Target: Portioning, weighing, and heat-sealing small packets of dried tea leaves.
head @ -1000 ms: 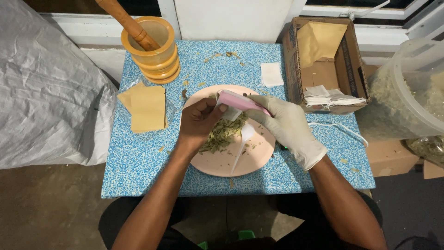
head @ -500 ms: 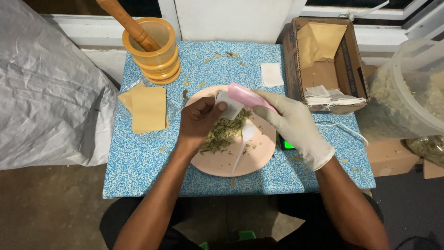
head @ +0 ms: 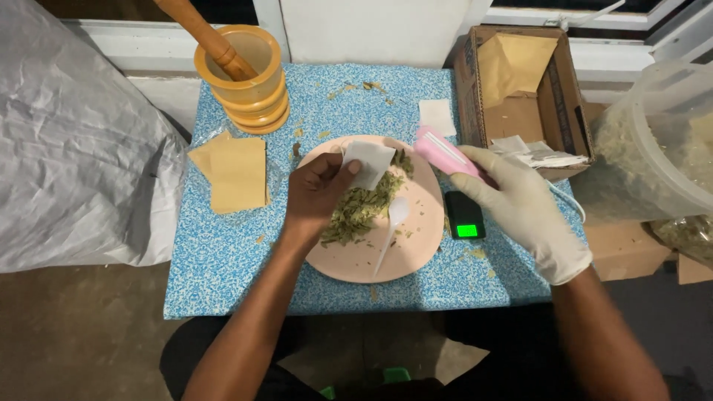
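1. The bare left hand [head: 318, 194] pinched a small white paper sachet [head: 368, 163] between thumb and fingers, held over the round pink plate [head: 416, 256] at about 12 o'clock of its centre.
2. The white-gloved right hand [head: 520, 212] was closed around a pink handheld tool [head: 445, 154], off the plate's 2 o'clock edge and apart from the sachet.
3. Progress, as judged: the sachet looked flat, and whether it held anything could not be told; a heap of dried green leaf [head: 362, 212] lay on the plate, so much remained loose.
4. A white plastic spoon [head: 392, 226] rested on the plate at 4 o'clock of the heap.
5. A small black scale with a lit green display [head: 465, 217] sat on the blue speckled bench [head: 223, 256], just beside the plate at 3 o'clock.
6. Containers: a yellow mortar with a wooden pestle [head: 241, 70] at 11 o'clock; a cardboard box [head: 520, 96] holding brown and white paper packets at 1 o'clock; a clear plastic tub [head: 657, 148] of pale shredded material at 3 o'clock.
7. Tan paper envelopes [head: 232, 172] lay at 9 o'clock.
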